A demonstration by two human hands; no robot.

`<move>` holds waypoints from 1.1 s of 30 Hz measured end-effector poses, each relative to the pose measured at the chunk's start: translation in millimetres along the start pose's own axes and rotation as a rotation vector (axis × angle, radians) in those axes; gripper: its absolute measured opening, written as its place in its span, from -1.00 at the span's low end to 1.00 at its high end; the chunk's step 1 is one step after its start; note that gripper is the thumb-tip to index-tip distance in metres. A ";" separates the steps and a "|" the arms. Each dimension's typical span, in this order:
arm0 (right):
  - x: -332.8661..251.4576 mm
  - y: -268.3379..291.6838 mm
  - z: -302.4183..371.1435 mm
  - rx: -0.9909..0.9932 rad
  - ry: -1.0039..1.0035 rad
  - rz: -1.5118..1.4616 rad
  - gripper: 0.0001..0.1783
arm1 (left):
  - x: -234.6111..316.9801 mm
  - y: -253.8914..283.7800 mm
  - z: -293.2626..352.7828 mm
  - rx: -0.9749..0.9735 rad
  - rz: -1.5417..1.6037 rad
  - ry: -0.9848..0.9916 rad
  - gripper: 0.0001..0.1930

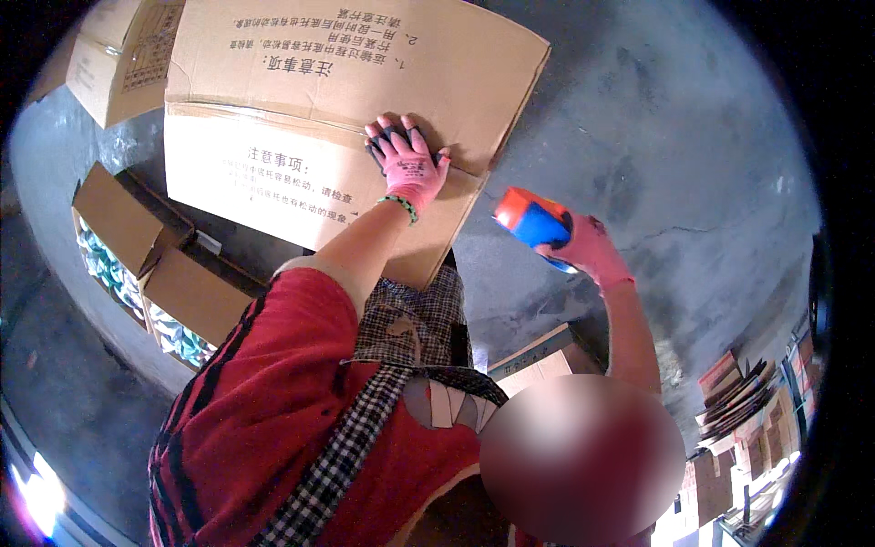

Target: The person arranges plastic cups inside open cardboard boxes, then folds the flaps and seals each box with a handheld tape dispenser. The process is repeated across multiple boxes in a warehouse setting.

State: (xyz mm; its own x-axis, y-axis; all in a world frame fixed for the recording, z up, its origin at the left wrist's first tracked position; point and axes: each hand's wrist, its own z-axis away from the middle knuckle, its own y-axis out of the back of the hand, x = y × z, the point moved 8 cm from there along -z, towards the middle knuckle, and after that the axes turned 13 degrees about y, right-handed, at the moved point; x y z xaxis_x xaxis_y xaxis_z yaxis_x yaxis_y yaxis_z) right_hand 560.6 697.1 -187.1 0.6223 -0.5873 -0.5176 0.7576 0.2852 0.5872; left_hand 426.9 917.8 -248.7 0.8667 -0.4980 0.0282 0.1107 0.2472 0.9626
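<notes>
A big brown cardboard box (365,64) with dark print stands before me, its seam running across the upper side. My left hand (410,169), in a pink glove with bare fingertips, lies flat near that seam with the fingers spread. To the right of the box, my right hand (591,251), also pink-gloved, grips an orange-and-blue tool that looks like a tape dispenser (533,219). It is held in the air, apart from the box. Part of its handle is hidden by my fingers.
At the left, an open carton (155,246) holds green-and-white wrapped items. Another printed carton (123,64) stands at the far left. Flattened cardboard (734,397) is stacked at the right. A smaller box (538,360) sits close to my right side on the grey concrete floor (674,155).
</notes>
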 end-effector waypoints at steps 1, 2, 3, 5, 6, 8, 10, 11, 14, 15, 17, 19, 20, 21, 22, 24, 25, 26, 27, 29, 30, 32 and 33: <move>20.7 -3.6 10.9 -0.042 -0.036 -0.007 -0.22 | -1.4 -0.1 -1.1 0.020 -0.009 0.001 -0.17; 47.1 -9.3 23.0 -0.084 -0.074 -0.011 -0.22 | -0.8 -1.4 -1.6 0.040 -0.014 0.003 -0.17; 63.9 -14.8 33.9 -0.127 -0.119 -0.018 -0.22 | 2.6 0.3 1.0 0.054 -0.019 -0.002 -0.17; 88.5 -31.9 36.9 -0.117 -0.213 -0.058 -0.23 | 25.6 -2.9 9.4 -0.068 -0.005 -0.166 -0.33; 98.1 -48.3 26.9 -0.098 -0.225 -0.035 -0.24 | 46.1 -6.5 20.3 -0.198 -0.033 -0.354 -0.39; 92.5 -57.3 -6.4 -0.112 -0.236 -0.032 -0.25 | 75.3 -13.0 59.4 -0.268 0.032 -0.706 -0.53; 56.8 -67.5 -47.7 -0.126 -0.213 0.009 -0.26 | 85.9 -39.2 89.9 -0.134 0.036 -0.847 -0.62; 42.8 -73.0 -66.9 -0.100 -0.196 0.069 -0.27 | 88.9 -51.1 87.6 -0.065 -0.049 -0.825 -0.65; -0.9 -83.5 -101.5 0.033 -0.161 0.023 -0.45 | 98.8 -55.3 91.7 -0.419 -0.060 -0.924 -0.67; 3.8 -94.4 -103.2 0.077 -0.129 0.034 -0.47 | 102.9 -41.9 88.9 -0.241 -0.177 -0.877 -0.67; 7.4 -108.8 -95.8 0.182 -0.037 0.069 -0.49 | 98.0 -55.4 95.4 -0.215 -0.317 -0.949 -0.76; 1.9 -117.8 -72.0 0.260 0.065 0.097 -0.50 | 106.3 -51.8 99.8 -0.532 -0.175 -0.942 -0.80; -17.7 -113.9 -56.5 0.108 -0.009 -0.231 -0.49 | 99.0 -36.0 100.6 -0.530 -0.176 -0.970 -0.79; -24.9 -103.2 -29.4 0.073 -0.087 0.026 -0.40 | 92.0 -7.8 95.8 -0.411 0.058 -0.909 -0.76; -2.1 -118.5 -1.3 0.243 0.049 -0.102 -0.34 | 78.9 27.2 93.7 -0.273 0.284 -0.869 -0.73; -28.3 -111.8 50.5 0.241 0.215 0.123 -0.20 | 13.1 57.7 85.7 -0.126 0.516 -0.715 -0.66; -54.8 -106.5 73.2 0.263 0.301 0.168 -0.19 | -26.9 53.0 88.2 -0.115 0.534 -0.623 -0.64; -78.2 -103.1 88.7 0.229 0.144 -0.044 -0.21 | -72.6 42.4 94.6 -0.148 0.445 -0.452 -0.63; -92.4 -101.5 106.4 0.204 -0.030 -0.252 -0.23 | -118.6 36.0 104.2 -0.184 0.369 -0.299 -0.62; -55.7 -146.7 110.8 0.121 -0.114 -0.365 -0.26 | -203.0 -35.4 165.3 -0.556 -0.002 -0.352 -0.68; -59.4 -153.5 110.4 0.108 -0.147 -0.361 -0.28 | -249.9 -69.5 201.6 -0.737 -0.183 -0.402 -0.70; -67.8 -160.2 112.2 0.127 -0.200 -0.344 -0.30 | -320.4 -62.0 255.0 -0.964 -0.241 -0.264 -0.69; -80.7 -166.9 105.0 0.114 -0.199 -0.339 -0.31 | -359.6 -83.2 297.0 -1.100 -0.181 -0.171 -0.62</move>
State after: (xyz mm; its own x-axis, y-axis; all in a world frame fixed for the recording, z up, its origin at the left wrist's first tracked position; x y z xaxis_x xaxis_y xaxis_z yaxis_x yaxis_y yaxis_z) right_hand 363.3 617.3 -178.0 0.2819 -0.7722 -0.5694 0.8797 -0.0290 0.4747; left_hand -38.4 829.4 -258.9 0.7255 -0.6876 0.0303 0.6698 0.7155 0.1984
